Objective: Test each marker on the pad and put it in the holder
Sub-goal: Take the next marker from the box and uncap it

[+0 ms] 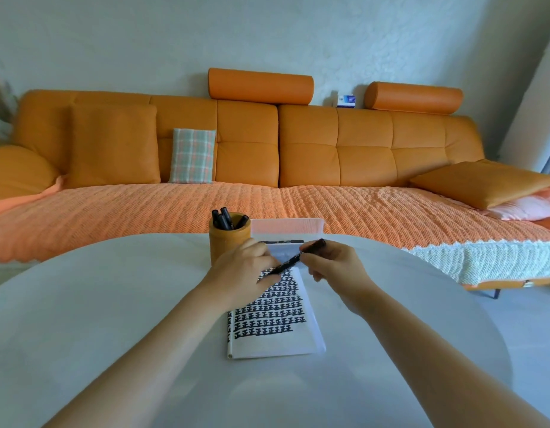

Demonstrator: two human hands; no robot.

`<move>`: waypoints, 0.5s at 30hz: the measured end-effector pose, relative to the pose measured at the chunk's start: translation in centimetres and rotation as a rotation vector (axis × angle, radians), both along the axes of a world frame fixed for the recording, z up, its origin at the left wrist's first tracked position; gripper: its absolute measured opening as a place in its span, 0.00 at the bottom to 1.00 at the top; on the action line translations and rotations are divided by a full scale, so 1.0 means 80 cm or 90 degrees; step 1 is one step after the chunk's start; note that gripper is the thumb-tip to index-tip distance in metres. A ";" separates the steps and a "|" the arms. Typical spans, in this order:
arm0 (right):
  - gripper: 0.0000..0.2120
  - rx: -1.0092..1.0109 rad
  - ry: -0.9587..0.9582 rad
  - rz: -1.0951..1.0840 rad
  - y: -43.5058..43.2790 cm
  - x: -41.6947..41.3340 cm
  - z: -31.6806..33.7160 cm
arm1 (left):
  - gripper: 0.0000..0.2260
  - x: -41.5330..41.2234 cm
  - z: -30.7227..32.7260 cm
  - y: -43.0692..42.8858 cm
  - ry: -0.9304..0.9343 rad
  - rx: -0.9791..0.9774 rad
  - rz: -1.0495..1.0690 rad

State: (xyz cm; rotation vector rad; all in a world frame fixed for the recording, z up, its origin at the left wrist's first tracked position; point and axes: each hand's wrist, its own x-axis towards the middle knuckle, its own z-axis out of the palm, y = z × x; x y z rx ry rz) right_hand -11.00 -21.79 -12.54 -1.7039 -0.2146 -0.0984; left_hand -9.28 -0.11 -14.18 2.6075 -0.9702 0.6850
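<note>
A black marker [293, 260] lies slanted above the pad, held at both ends. My left hand [244, 270] pinches its lower left end, and my right hand [332, 265] grips the upper right part. Whether the cap is on is unclear. Under them the white pad [275, 341] lies on the table, its page covered with rows of black marks. Just left of the pad's far end stands an orange-brown holder [225, 244] with several black markers [225, 218] sticking out of it.
The round white table [113, 304] carries everything. A white box [287, 228] stands behind the pad at the table's far edge. Beyond it runs an orange sofa [267, 149] with cushions and a woven throw.
</note>
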 end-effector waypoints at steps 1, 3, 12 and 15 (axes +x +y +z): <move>0.04 0.019 0.002 0.012 0.001 -0.001 0.000 | 0.13 -0.004 -0.001 -0.003 0.025 0.003 -0.003; 0.05 0.041 0.012 0.036 0.002 -0.003 -0.002 | 0.17 -0.010 -0.003 -0.007 0.073 -0.006 0.000; 0.08 -0.400 -0.089 0.111 0.000 -0.008 -0.015 | 0.17 -0.052 -0.015 0.012 0.043 -0.139 0.044; 0.09 -0.549 -0.141 0.174 0.006 -0.013 -0.019 | 0.19 -0.061 -0.027 0.014 0.009 -0.124 0.030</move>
